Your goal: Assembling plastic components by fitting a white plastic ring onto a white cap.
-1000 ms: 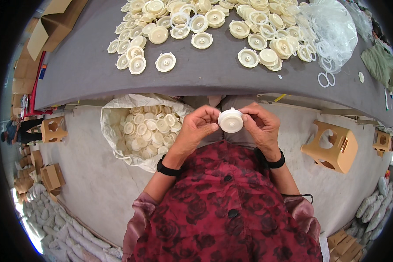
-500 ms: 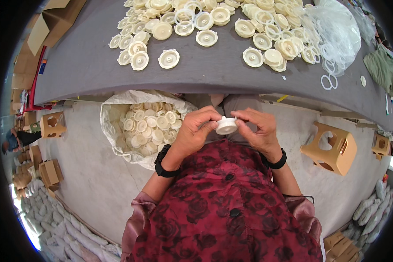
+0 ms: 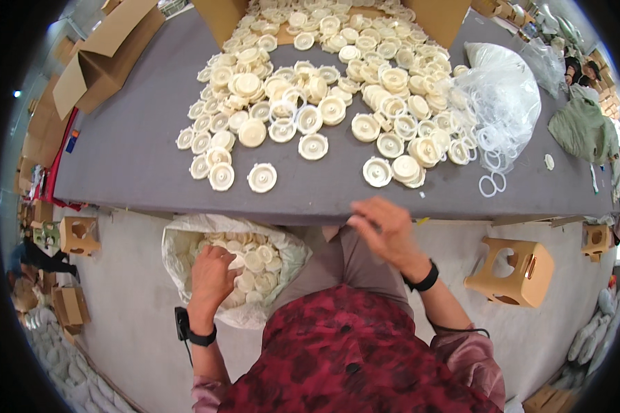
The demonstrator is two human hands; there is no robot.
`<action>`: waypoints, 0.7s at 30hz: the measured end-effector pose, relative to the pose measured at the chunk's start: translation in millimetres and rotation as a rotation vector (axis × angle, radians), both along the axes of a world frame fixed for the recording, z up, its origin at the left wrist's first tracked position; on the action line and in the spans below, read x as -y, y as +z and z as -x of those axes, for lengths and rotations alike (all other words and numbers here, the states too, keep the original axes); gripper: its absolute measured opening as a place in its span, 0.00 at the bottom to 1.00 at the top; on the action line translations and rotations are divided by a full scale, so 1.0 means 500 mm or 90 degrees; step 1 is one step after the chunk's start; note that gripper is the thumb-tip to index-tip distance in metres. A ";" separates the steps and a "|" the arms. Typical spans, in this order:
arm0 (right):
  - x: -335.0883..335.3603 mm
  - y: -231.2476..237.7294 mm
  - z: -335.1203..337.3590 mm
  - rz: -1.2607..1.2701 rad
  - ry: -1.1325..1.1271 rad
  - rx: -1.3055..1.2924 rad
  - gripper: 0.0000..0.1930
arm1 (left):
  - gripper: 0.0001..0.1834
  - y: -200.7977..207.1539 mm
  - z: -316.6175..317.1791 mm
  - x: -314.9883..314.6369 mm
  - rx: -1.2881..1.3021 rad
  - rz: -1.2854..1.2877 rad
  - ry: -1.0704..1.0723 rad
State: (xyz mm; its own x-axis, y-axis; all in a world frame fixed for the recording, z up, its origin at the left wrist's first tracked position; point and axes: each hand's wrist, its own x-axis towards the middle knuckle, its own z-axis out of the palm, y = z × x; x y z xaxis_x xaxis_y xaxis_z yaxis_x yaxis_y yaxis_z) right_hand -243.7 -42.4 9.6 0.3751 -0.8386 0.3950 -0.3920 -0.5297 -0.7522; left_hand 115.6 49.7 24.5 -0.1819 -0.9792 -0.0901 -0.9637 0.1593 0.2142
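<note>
My left hand [image 3: 213, 277] is over the left side of a white woven sack [image 3: 296, 258] full of round cream plastic caps [image 3: 255, 260]. Its fingers are loosely bent and apart, with no cap visible in them. Near the table's front edge, my right hand [image 3: 387, 233] is raised with thumb and forefinger apart, holding nothing. Many more cream caps [image 3: 313, 146] with toothed rims lie heaped on the grey table [image 3: 138, 162]. Two clear rings [image 3: 492, 184] rest beside a clear plastic bag [image 3: 506, 89] of similar rings at the heap's right.
An open cardboard box [image 3: 107, 62] stands at the table's far left. Caps spill from another carton [image 3: 455, 20] at the back. Green cloth [image 3: 582, 127] lies at the right. A tan plastic stool [image 3: 517, 272] stands on the floor to my right, another stool [image 3: 80, 235] far left.
The cap held between both hands is no longer in them. My left hand moved left over the sack; my right hand moved up toward the table edge. The view has tilted up.
</note>
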 end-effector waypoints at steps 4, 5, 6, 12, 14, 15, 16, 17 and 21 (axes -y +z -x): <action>0.159 0.027 0.055 0.116 -0.211 -0.147 0.11 | 0.14 0.008 0.056 0.043 -0.344 0.097 0.031; 0.197 0.032 0.063 0.122 -0.206 -0.147 0.11 | 0.14 0.009 0.083 0.060 -0.390 0.053 0.046; 0.233 0.039 0.069 0.150 -0.217 -0.218 0.12 | 0.14 0.012 0.112 0.089 -0.399 0.084 0.001; 0.322 0.005 0.086 0.100 -0.185 -0.391 0.11 | 0.13 0.010 0.219 0.319 -0.304 0.243 -0.033; 0.310 0.006 0.082 0.088 -0.183 -0.328 0.10 | 0.11 0.010 0.237 0.391 -0.286 0.292 -0.037; 0.300 0.010 0.076 0.098 -0.180 -0.303 0.09 | 0.11 0.007 0.246 0.424 -0.228 0.252 -0.028; 0.294 0.011 0.072 0.099 -0.178 -0.299 0.09 | 0.11 0.002 0.252 0.450 -0.170 0.211 -0.018; 0.289 0.011 0.069 0.116 -0.180 -0.263 0.09 | 0.11 -0.006 0.256 0.471 -0.166 0.212 -0.017; 0.261 0.017 0.085 0.135 -0.236 -0.116 0.10 | 0.13 -0.045 0.268 0.527 -0.068 0.238 -0.027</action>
